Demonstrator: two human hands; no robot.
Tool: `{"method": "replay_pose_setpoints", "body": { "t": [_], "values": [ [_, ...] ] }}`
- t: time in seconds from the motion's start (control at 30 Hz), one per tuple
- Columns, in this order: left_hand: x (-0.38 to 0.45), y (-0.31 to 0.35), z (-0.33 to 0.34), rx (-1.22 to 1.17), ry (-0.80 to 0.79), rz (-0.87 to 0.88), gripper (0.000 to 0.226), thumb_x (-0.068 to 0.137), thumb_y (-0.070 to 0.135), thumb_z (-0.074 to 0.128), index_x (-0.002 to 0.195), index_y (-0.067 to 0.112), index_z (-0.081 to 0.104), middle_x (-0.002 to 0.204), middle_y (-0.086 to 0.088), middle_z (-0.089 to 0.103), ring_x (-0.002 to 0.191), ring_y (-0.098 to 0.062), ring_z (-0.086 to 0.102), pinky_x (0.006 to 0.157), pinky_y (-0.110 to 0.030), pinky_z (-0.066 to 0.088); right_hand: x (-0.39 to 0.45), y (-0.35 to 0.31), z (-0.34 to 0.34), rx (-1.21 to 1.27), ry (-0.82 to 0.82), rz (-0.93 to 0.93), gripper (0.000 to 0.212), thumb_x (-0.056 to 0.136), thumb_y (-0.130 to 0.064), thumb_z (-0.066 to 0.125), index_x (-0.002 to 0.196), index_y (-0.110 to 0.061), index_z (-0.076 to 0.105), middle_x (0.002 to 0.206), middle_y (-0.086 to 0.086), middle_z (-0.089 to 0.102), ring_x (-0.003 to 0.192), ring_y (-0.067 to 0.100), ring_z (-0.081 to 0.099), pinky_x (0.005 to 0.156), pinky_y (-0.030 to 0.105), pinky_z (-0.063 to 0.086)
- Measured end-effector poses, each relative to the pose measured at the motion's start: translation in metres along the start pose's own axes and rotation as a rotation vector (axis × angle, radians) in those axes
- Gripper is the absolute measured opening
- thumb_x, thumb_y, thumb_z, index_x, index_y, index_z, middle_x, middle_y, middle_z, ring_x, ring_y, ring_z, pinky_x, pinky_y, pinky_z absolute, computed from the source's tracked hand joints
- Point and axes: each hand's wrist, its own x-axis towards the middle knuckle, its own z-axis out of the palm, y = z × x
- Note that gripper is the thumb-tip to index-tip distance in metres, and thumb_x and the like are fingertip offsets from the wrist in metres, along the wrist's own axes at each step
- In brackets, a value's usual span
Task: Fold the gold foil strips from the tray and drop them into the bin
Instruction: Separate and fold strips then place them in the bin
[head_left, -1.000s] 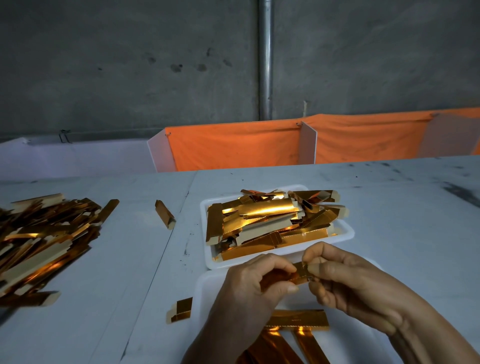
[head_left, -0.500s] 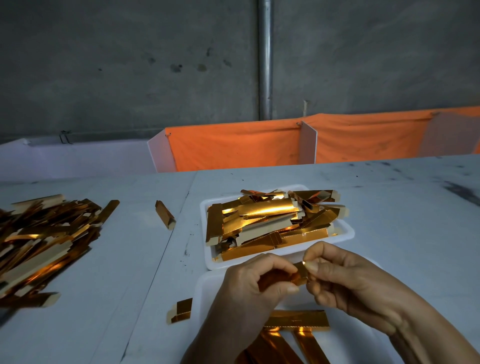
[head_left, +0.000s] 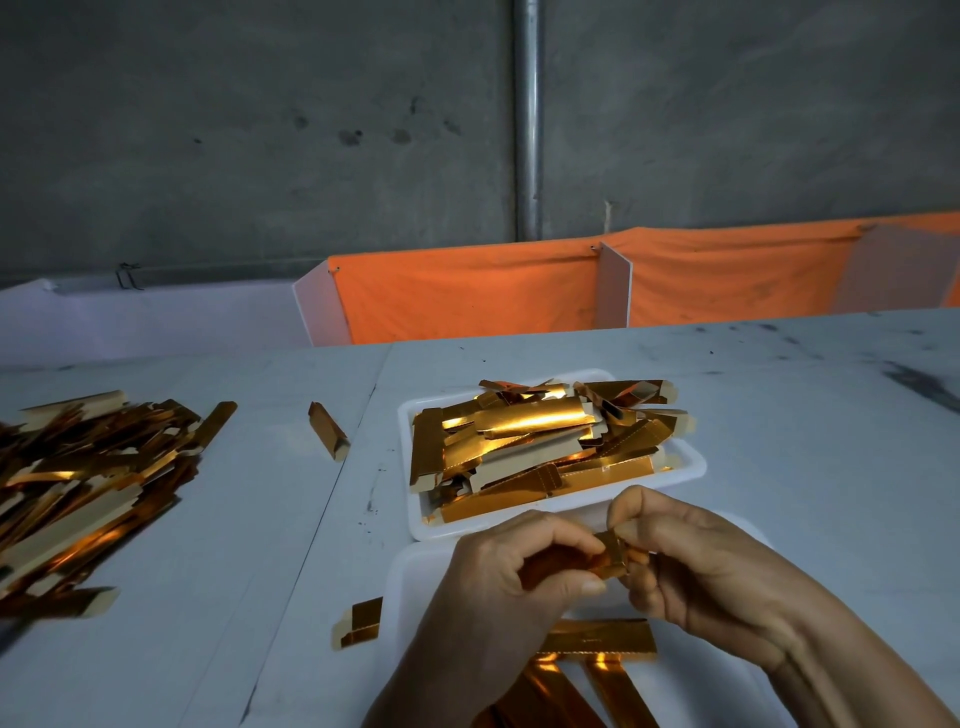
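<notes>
Both hands pinch one foil strip (head_left: 605, 558) above the near tray (head_left: 415, 577): left hand (head_left: 511, 582) on its body, right hand (head_left: 696, 566) at its end, seemingly creasing it. More strips fill the far tray (head_left: 685, 470).

Left hand (head_left: 498, 582) and right hand (head_left: 696, 566) are showing bare: no gloves, rings or watch visible. Both forearms are entering from the bottom edge uncovered, no sleeve reaching the wrists. Left thumbnail is appearing short and unpainted.

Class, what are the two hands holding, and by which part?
One gold foil strip: left hand grips its left portion, right hand pinches its right end.
</notes>
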Motion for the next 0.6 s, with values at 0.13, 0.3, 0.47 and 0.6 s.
{"method": "replay_pose_setpoints", "body": {
  "t": [0.13, 0.3, 0.47, 0.6],
  "values": [
    [-0.0007, 0.0004, 0.001, -0.029, 0.007, 0.002, 0.022, 0.077, 0.042, 0.061, 0.097, 0.05, 0.063, 0.105, 0.033, 0.058, 0.106, 0.01, 0.049, 0.082, -0.006, 0.043, -0.0001, 0.0026, -0.0001, 0.01, -0.014, -0.023, 0.007, 0.077, -0.006, 0.06, 0.071, -0.006, 0.063, 0.059, 0.008, 0.045, 0.045, 0.011, 0.047, 0.042, 0.02, 0.044],
    [-0.0015, 0.0004, 0.0005, -0.124, 0.032, 0.008, 0.027, 0.075, 0.043, 0.064, 0.099, 0.053, 0.062, 0.103, 0.025, 0.063, 0.104, 0.002, 0.057, 0.084, -0.02, 0.05, 0.0, 0.0057, -0.0018, 0.108, -0.118, -0.053, 0.013, 0.075, -0.013, 0.079, 0.076, -0.007, 0.068, 0.062, 0.006, 0.05, 0.047, 0.01, 0.051, 0.046, 0.021, 0.047],
    [0.0004, -0.0023, -0.0014, -0.222, 0.027, 0.055, 0.025, 0.073, 0.044, 0.067, 0.098, 0.046, 0.066, 0.104, 0.016, 0.066, 0.103, -0.008, 0.061, 0.086, -0.027, 0.052, 0.0003, 0.005, -0.0034, 0.108, -0.188, -0.098, 0.036, 0.058, -0.022, 0.092, 0.085, -0.009, 0.071, 0.062, 0.004, 0.05, 0.046, 0.01, 0.05, 0.046, 0.021, 0.045],
    [0.0021, -0.0043, -0.002, -0.24, 0.019, 0.079, 0.024, 0.074, 0.042, 0.068, 0.098, 0.045, 0.067, 0.105, 0.015, 0.067, 0.104, -0.009, 0.062, 0.087, -0.028, 0.052, 0.0012, 0.0032, -0.0025, 0.038, -0.164, -0.124, 0.028, 0.064, -0.021, 0.087, 0.081, -0.007, 0.069, 0.061, 0.005, 0.047, 0.045, 0.01, 0.048, 0.045, 0.021, 0.043]
  ]
}}
